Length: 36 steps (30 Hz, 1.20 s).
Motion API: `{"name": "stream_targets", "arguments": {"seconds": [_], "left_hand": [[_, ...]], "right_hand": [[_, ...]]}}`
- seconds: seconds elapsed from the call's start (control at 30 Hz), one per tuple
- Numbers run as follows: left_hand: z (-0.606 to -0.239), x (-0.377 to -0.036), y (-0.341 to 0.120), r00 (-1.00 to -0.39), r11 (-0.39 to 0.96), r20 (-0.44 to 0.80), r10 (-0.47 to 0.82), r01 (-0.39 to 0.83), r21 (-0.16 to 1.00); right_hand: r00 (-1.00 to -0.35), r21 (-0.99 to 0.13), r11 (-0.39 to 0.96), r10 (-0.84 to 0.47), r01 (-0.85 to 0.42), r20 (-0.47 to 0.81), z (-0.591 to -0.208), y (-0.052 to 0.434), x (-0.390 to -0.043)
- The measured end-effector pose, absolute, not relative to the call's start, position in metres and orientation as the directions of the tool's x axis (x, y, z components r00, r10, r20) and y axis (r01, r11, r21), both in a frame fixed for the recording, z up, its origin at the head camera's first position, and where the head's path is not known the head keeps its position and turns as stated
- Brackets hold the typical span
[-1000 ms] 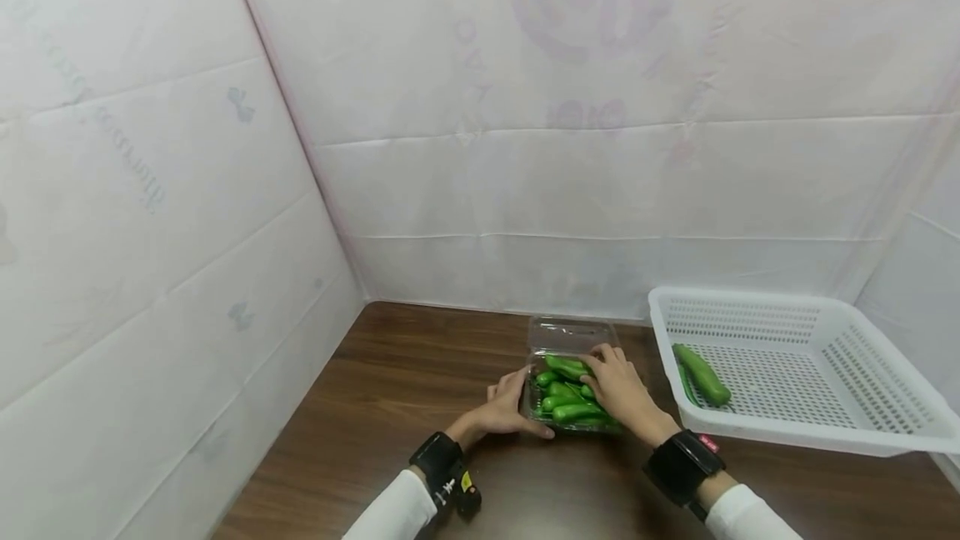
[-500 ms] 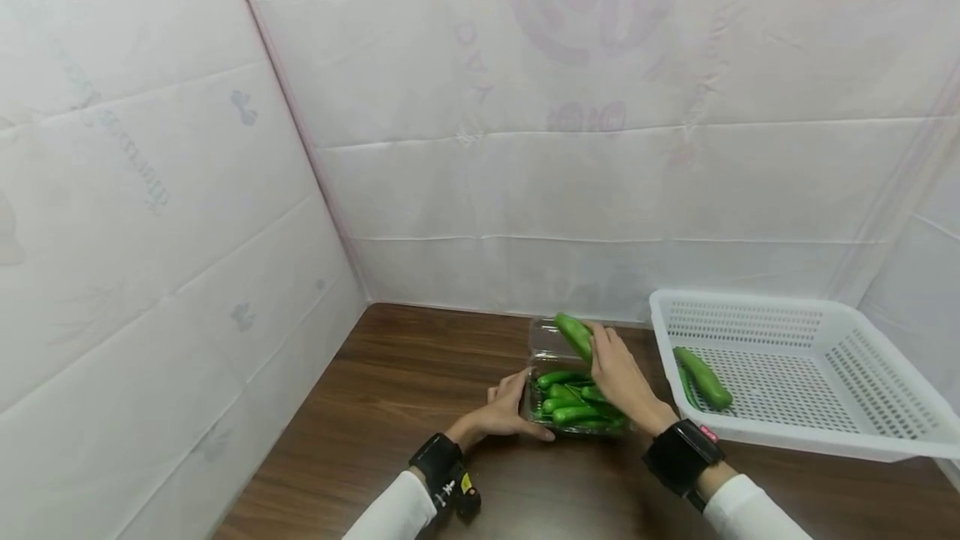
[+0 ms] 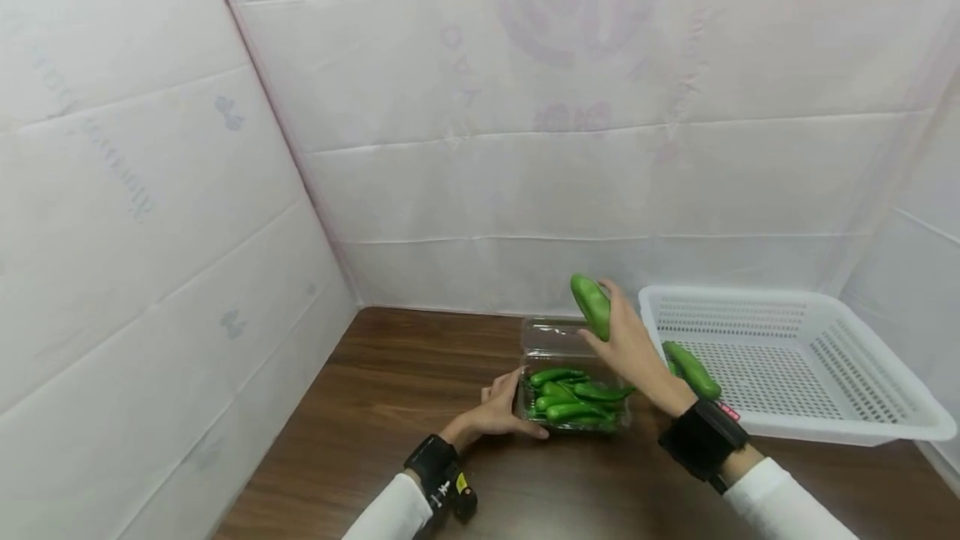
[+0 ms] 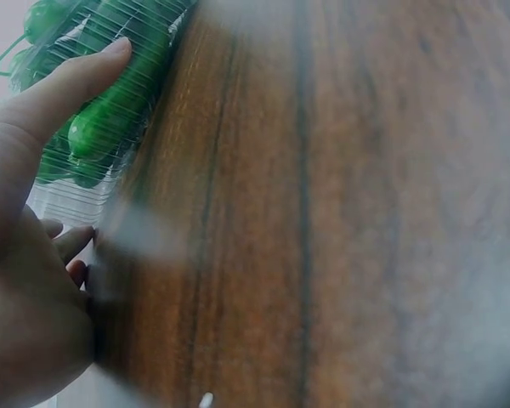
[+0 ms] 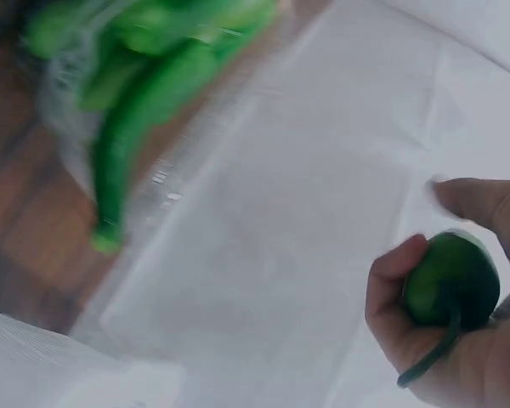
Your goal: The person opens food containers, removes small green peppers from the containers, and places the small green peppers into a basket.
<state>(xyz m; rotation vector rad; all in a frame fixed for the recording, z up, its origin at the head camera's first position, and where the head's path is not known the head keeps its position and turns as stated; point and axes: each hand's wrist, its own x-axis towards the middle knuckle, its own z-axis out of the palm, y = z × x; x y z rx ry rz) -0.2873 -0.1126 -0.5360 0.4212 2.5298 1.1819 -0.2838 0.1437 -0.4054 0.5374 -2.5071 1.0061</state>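
Note:
A clear plastic clamshell box [image 3: 551,338] stands on the table with its lid folded back. Several slim green peppers [image 3: 573,412] lie inside, one poking past the right rim. My left hand [image 3: 495,417] holds the box's near left corner; its thumb [image 4: 85,81] lies along the front wall and the fingers are at the left side. Raised behind and above the box, my right hand [image 3: 637,354] grips a thick green pepper [image 3: 591,305]. In the right wrist view its dark curved stem [image 5: 433,357] hangs out beside the palm.
To the right, a white slotted plastic basket [image 3: 750,293] holds a thick green pepper [image 3: 693,370] and another green piece partly hidden by its left rim. White sheeting [image 3: 480,190] walls off the back and sides of the brown wooden table [image 3: 360,407].
My right hand has taken the thick pepper out of the box and lifted it up, back and slightly right. My left hand has stayed at the box corner.

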Motion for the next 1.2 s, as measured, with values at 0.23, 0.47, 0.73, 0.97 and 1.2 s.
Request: {"name": "stream_targets", "arguments": {"seconds": [0.23, 0.47, 0.73, 0.97, 1.2], "left_hand": [[-0.530, -0.286, -0.113, -0.904, 0.613, -0.159, 0.397, 0.132, 0.779], [-0.529, -0.290, -0.107, -0.896, 0.608, -0.148, 0.419, 0.156, 0.778], [-0.535, -0.295, -0.102, -0.888, 0.610, -0.166, 0.429, 0.150, 0.778], [-0.534, -0.291, -0.110, -0.904, 0.601, -0.149, 0.401, 0.137, 0.788], [-0.527, -0.282, -0.121, -0.901, 0.611, -0.159, 0.404, 0.136, 0.780]], "right_hand": [[-0.816, -0.555, 0.626, -0.254, -0.548, 0.519, -0.369, 0.156, -0.279], [-0.830, -0.519, 0.711, -0.168, -0.476, 0.531, -0.357, 0.182, -0.279], [-0.851, -0.506, 0.775, -0.076, -0.379, 0.520, -0.357, 0.212, -0.275], [-0.871, -0.565, 0.759, -0.007, -0.325, 0.492, -0.357, 0.223, -0.281], [-0.891, -0.623, 0.718, 0.010, -0.309, 0.454, -0.362, 0.228, -0.286]]}}
